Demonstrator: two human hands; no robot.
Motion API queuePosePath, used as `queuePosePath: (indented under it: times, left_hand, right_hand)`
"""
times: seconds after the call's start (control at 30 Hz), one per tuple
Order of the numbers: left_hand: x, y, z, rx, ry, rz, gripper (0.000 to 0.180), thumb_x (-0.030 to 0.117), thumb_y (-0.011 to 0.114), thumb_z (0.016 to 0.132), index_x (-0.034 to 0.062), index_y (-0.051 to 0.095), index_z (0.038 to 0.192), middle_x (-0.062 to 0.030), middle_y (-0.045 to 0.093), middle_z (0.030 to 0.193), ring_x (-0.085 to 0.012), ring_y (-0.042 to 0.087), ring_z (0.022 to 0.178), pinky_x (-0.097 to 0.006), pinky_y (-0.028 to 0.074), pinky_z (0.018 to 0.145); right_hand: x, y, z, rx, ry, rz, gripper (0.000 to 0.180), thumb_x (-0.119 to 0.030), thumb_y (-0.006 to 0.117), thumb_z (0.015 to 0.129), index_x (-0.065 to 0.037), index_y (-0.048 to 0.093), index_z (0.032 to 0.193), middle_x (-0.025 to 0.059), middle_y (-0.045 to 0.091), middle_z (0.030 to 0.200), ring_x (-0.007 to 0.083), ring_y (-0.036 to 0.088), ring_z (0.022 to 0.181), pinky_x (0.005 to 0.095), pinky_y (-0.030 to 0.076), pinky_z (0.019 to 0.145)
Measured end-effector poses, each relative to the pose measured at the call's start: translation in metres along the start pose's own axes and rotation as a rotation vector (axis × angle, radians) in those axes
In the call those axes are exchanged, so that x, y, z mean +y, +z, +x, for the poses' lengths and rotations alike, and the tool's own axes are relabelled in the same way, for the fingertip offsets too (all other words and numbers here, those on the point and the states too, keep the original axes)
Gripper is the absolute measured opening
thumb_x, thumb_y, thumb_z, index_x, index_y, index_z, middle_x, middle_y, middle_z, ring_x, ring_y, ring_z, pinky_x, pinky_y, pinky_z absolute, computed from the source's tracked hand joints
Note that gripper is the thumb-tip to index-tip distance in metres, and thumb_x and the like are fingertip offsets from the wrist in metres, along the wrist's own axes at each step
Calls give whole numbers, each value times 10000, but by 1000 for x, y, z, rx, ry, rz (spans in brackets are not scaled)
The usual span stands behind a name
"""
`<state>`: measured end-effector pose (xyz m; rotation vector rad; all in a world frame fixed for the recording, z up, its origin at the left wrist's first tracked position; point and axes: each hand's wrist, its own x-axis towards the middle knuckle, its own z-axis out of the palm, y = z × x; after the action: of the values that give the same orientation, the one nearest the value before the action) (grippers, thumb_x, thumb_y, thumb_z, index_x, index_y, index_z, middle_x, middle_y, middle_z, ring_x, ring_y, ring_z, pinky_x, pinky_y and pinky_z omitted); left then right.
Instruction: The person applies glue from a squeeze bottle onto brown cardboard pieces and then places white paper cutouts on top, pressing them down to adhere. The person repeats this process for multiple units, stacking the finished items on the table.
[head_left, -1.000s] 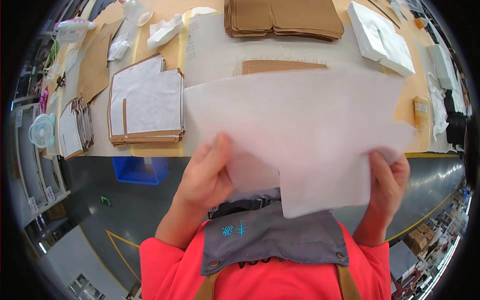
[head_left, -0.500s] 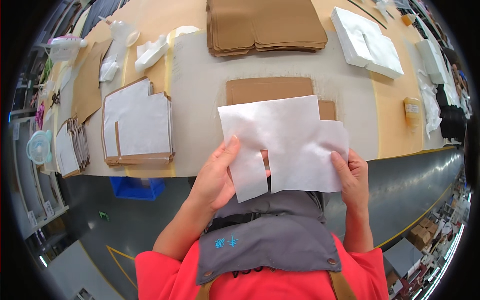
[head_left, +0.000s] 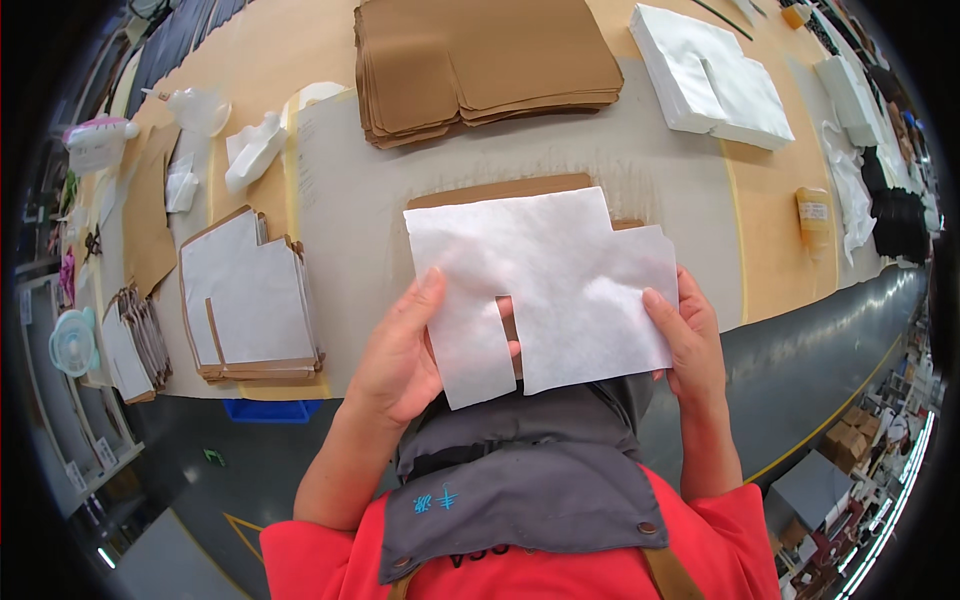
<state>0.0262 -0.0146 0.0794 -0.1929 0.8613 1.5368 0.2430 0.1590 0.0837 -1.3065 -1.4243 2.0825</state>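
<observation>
A thin white sheet with a stepped upper right corner and a narrow slot in its near edge is stretched between my two hands. My left hand pinches its left side, thumb on top and fingers underneath; a fingertip shows through the slot. On the right edge, my right hand grips with the thumb on top and the other fingers behind. Beyond the sheet, and mostly hidden by it, a brown flat piece lies on the grey work surface; whether the two touch cannot be seen.
A brown stack of cut pieces lies at the far middle, a white stack to its right. White-faced brown pieces are piled at left. A yellowish bottle is at right, a clear squeeze bottle far left.
The view has turned and shifted somewhat. The white sheet, still in both hands, now covers more of the brown piece. My grip looks the same.
</observation>
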Motion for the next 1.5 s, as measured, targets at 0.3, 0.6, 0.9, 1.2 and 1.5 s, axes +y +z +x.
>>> queuePosePath:
  times: [0.3, 0.6, 0.9, 1.2, 1.5]
  left_hand:
    - [10, 0, 16, 27, -42, 41, 478, 358, 435, 1066, 91, 384, 1459, -143, 521, 1396, -320, 565, 1257, -604, 530, 950]
    - [15, -3, 21, 33, -59, 26, 487, 356, 437, 1066, 85, 375, 1466, -156, 511, 1403, -345, 550, 1270, -622, 520, 954]
    - [17, -1, 23, 32, -67, 14, 476, 333, 432, 1072, 50, 378, 1450, -150, 535, 1366, -296, 589, 1221, -561, 555, 938]
    - [17, -5, 26, 16, -65, 11, 464, 326, 430, 1073, 44, 388, 1439, -149, 547, 1353, -288, 606, 1194, -557, 561, 926]
    - [17, -6, 27, 29, -73, 0, 482, 325, 429, 1073, 42, 367, 1457, -161, 518, 1390, -326, 576, 1236, -574, 549, 941]
  right_hand:
    - [4, -3, 17, -6, 15, 30, 382, -163, 594, 987, 17, 490, 1307, 56, 666, 931, 33, 578, 546, 196, 400, 345]
    - [7, -3, 24, -6, 27, 36, 386, -159, 598, 989, 15, 486, 1315, 59, 672, 953, 35, 590, 562, 195, 406, 350]
    - [7, -3, 26, 0, 28, 36, 377, -148, 594, 990, 8, 485, 1315, 58, 673, 961, 36, 594, 571, 197, 417, 358]
    - [8, -3, 25, 0, 35, 30, 377, -143, 593, 990, 5, 480, 1318, 57, 667, 982, 35, 595, 582, 194, 421, 366]
    - [11, -2, 25, 2, 37, 25, 374, -138, 591, 989, 11, 479, 1314, 55, 664, 978, 32, 591, 582, 191, 419, 366]
